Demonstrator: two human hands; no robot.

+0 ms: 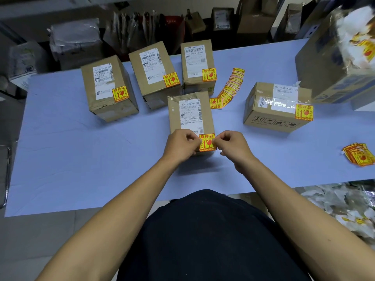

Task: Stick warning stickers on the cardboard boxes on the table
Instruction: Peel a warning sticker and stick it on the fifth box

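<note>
At the bottom of the frame a dark-clothed torso (211, 236) is filling the centre, with both bare forearms reaching up toward the middle. The left hand (181, 146) and the right hand (232, 147) are meeting at the near edge of the nearest cardboard box (189, 118). Each is pinching, fingers closed, one side of a yellow-and-red warning sticker (207, 142) that is lying on the box's lower right corner, just below its white shipping label (190, 114).

The box is sitting on a pale blue table (81, 159). At the right edge a small pile of loose stickers (358, 154) is lying. Just beyond the held box, a fanned strip of stickers (229, 90) is trailing toward upper right. Right of centre a wider box (278, 107) is already wearing a sticker. Across the upper middle, three more boxes (153, 74) are standing in a row, each stickered. A large carton (334, 57) is looming at upper right.
</note>
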